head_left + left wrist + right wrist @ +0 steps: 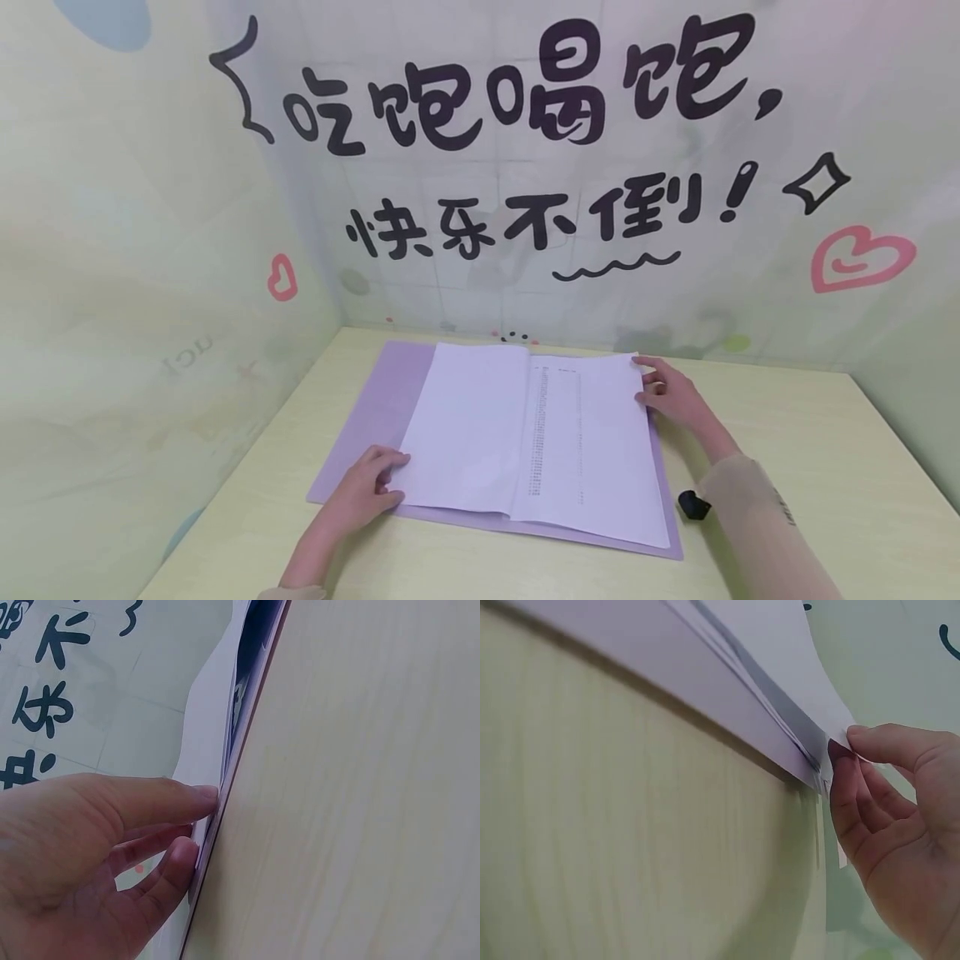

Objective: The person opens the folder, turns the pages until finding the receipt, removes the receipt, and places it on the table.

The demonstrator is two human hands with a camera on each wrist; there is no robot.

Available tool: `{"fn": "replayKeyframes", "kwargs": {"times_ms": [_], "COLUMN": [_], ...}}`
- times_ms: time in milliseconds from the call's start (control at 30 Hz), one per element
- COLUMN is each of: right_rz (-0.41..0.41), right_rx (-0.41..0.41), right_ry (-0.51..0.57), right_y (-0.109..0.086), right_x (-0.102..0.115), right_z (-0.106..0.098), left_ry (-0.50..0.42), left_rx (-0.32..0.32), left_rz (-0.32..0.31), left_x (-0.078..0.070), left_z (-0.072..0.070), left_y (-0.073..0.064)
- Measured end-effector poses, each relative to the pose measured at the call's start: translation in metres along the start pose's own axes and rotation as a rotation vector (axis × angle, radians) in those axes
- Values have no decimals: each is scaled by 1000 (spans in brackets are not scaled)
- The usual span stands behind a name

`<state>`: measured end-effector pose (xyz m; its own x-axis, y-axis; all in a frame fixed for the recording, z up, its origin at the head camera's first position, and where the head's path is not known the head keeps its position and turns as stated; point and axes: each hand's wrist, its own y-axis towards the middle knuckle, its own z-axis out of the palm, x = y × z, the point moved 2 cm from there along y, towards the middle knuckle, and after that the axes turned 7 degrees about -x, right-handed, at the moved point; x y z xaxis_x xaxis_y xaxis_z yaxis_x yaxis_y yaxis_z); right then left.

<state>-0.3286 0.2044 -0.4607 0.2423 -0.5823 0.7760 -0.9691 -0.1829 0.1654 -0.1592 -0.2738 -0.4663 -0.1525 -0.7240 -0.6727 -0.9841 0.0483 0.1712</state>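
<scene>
A purple folder (358, 425) lies spread on the table with white sheets inside. Its left page (468, 425) is blank; columns of small print run down the right page (600, 450). My left hand (362, 492) rests at the lower left corner of the left page, thumb and fingertips touching the paper near the folder's front edge. At the top right corner, my right hand (675, 400) pinches the right page between thumb and fingers. In the right wrist view this sheet (795, 682) bends up, away from the sheets beneath it.
The pale wooden table (810, 467) meets a printed wall cloth (465, 292) behind the folder. Beside the right sleeve (757, 517) is a small black object (693, 505). A side cloth (150, 333) hangs along the table's left.
</scene>
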Motion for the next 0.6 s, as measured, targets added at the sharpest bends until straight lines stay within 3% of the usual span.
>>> {"fn": "replayKeyframes", "kwargs": {"times_ms": [367, 600], "right_rz": [-123, -197], "right_rx": [45, 115], "right_ry": [-116, -149], "right_y": [5, 14], "right_x": [7, 28], "right_z": [-11, -25], "left_ry": [-4, 4], "left_rx": [-6, -10], "left_rz": [12, 38], "left_x": [1, 1], "left_z": [0, 0], "left_y": [-1, 0]}}
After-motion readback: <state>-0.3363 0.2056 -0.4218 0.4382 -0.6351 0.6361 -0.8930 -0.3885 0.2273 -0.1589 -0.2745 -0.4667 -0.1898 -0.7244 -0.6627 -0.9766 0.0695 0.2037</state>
